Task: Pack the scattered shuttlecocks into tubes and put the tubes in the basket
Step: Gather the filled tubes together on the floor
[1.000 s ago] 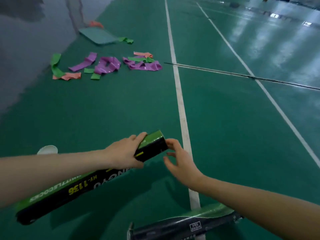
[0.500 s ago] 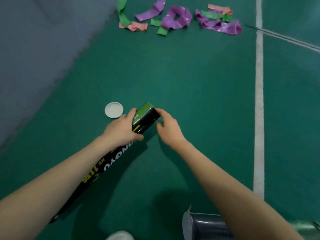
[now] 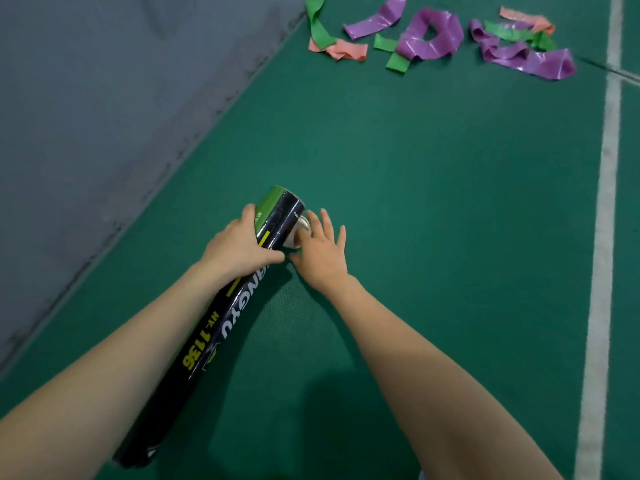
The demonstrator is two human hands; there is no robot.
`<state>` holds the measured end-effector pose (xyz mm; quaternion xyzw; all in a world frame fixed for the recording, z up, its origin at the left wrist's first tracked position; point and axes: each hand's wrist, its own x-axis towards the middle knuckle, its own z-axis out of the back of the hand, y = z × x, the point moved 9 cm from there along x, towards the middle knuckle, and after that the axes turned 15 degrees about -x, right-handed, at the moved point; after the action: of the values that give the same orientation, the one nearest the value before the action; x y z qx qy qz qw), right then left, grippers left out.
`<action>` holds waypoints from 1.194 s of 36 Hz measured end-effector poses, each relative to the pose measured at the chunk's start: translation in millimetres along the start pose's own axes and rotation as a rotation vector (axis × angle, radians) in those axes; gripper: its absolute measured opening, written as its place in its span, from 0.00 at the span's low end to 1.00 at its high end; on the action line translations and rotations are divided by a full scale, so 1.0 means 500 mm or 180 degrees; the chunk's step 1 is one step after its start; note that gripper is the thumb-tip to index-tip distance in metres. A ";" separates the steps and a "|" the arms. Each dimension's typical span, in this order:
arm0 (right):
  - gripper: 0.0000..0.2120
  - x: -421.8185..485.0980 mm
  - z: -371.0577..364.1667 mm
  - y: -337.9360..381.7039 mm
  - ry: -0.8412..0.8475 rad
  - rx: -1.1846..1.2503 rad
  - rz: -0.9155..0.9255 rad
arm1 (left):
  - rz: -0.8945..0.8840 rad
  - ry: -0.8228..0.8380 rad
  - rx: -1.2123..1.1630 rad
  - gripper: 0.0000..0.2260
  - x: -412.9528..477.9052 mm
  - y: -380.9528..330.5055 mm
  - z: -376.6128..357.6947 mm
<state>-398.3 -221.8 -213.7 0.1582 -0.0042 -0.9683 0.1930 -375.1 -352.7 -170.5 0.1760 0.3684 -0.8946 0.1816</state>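
Observation:
A long black and green shuttlecock tube slants from the lower left up to the middle of the head view. My left hand grips it near its far end. Just right of that end a white round lid lies on the green floor, partly hidden by the tube and my fingers. My right hand reaches onto the lid with its fingers spread and nearly straight. No shuttlecocks or basket are in view.
Purple, green and pink elastic bands lie scattered on the floor at the top. A white court line runs down the right side. A grey strip borders the green floor on the left.
Both hands and the tube's end have come over to the white lid, which lay left of the tube before. The second tube at the bottom has left the view.

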 end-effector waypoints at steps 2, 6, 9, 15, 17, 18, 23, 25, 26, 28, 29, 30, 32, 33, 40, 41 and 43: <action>0.18 -0.017 0.001 -0.031 -0.0196 -0.0063 -0.0103 | -0.0023 0.0100 0.0029 0.41 -0.002 -0.002 -0.013; 0.13 -0.082 -0.014 -0.150 -0.0532 0.0335 -0.0508 | -0.0148 0.0394 0.0163 0.43 -0.015 -0.025 -0.059; 0.09 -0.143 -0.017 -0.260 -0.0680 0.0932 -0.1070 | -0.0316 0.0560 0.0315 0.43 -0.028 -0.064 -0.099; 0.08 -0.250 0.030 -0.411 -0.1462 0.3887 -0.2308 | -0.0771 0.0853 0.0607 0.43 -0.066 -0.173 -0.187; 0.06 -0.260 0.058 -0.422 -0.1657 0.4712 -0.2076 | -0.0953 0.0915 0.0666 0.43 -0.083 -0.212 -0.213; 0.08 -0.265 0.075 -0.425 -0.1705 0.4804 -0.1930 | -0.1046 0.0938 0.0685 0.43 -0.094 -0.231 -0.225; 0.11 -0.299 0.134 -0.424 -0.1468 0.4442 -0.1426 | -0.1513 0.1000 0.0741 0.45 -0.149 -0.320 -0.270; 0.12 -0.316 0.153 -0.419 -0.1328 0.4057 -0.1275 | -0.1649 0.0996 0.0705 0.45 -0.166 -0.345 -0.279; 0.13 -0.327 0.159 -0.420 -0.1298 0.3914 -0.1218 | -0.1711 0.0986 0.0696 0.45 -0.175 -0.359 -0.283; 0.16 -0.347 0.165 -0.428 -0.1264 0.3763 -0.1191 | -0.1811 0.0957 0.0696 0.44 -0.190 -0.380 -0.291; 0.17 -0.356 0.168 -0.430 -0.1258 0.3745 -0.1184 | -0.1853 0.0945 0.0691 0.44 -0.197 -0.390 -0.294; 0.17 -0.366 0.170 -0.434 -0.1274 0.3736 -0.1172 | -0.1891 0.0932 0.0680 0.44 -0.204 -0.399 -0.296; 0.18 -0.382 0.173 -0.438 -0.1313 0.3684 -0.1138 | -0.1970 0.0909 0.0656 0.44 -0.216 -0.414 -0.300; 0.19 -0.390 0.175 -0.439 -0.1342 0.3672 -0.1129 | -0.2011 0.0900 0.0639 0.44 -0.222 -0.421 -0.302; 0.17 -0.435 0.183 -0.438 -0.1590 0.3608 -0.1181 | -0.2224 0.0789 0.0470 0.41 -0.261 -0.441 -0.298; 0.17 -0.441 0.184 -0.436 -0.1626 0.3579 -0.1220 | -0.2242 0.0773 0.0465 0.41 -0.265 -0.442 -0.297; 0.17 -0.452 0.186 -0.437 -0.1732 0.3498 -0.1340 | -0.2277 0.0729 0.0488 0.41 -0.273 -0.447 -0.297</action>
<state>-310.6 60.4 -71.8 -0.0197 -0.5169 -0.8477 -0.1180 -330.8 -70.7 -75.1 0.1483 0.3565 -0.9009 -0.1981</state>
